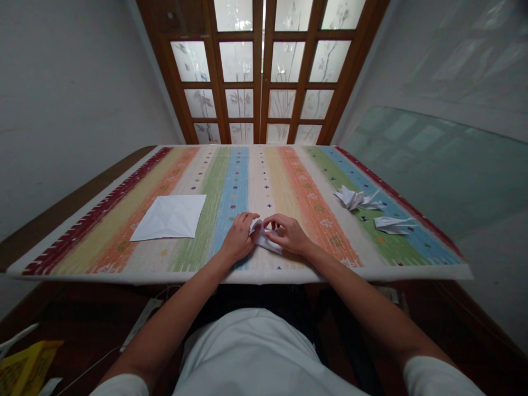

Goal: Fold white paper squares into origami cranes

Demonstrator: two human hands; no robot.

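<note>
We pinch a small folded white paper (260,237) near the striped cloth's (289,187) near edge, clamped between our left hand (238,237) and right hand (289,234), which almost meet around it. A creased square sheet (169,217) lies flat at nine o'clock from our hands. At two o'clock sit a white origami crane (352,198) and, just beside it, another (391,224).

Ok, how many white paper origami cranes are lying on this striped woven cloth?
2. One white paper crane sits toward the right of the striped cloth, and a second crane lies nearer the person. None looks hidden.
</note>
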